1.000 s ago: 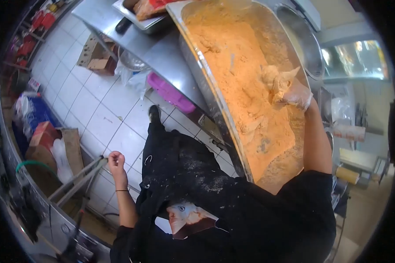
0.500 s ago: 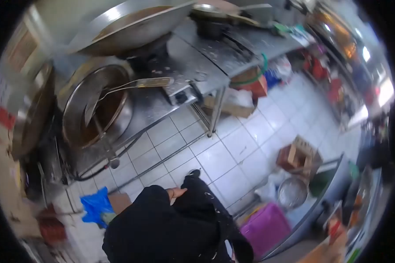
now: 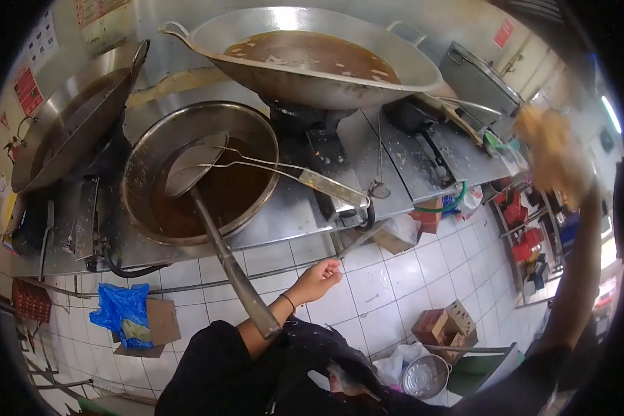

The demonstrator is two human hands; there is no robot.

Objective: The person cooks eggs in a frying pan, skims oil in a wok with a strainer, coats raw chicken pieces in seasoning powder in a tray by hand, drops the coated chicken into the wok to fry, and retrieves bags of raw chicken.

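The right hand (image 3: pixel 568 170) is raised at the far right of the view, blurred together with a pale, coated food piece (image 3: pixel 536 132); it seems to grip the piece, but I cannot tell how the fingers close around it. The left hand (image 3: pixel 319 279) hangs over the tiled floor (image 3: pixel 367 281), just beside the near edge of the metal worktop (image 3: pixel 301 220), fingers loosely curled, nothing visible in them. On the worktop, a large wok (image 3: pixel 274 75) of brown liquid sits on a burner, left of the food piece in the view. A metal basin (image 3: pixel 142 163), also with brown liquid, stands nearer; a skimmer (image 3: pixel 336 191) rests across its rim, and a long handle (image 3: pixel 229 270) slants out past the left forearm.
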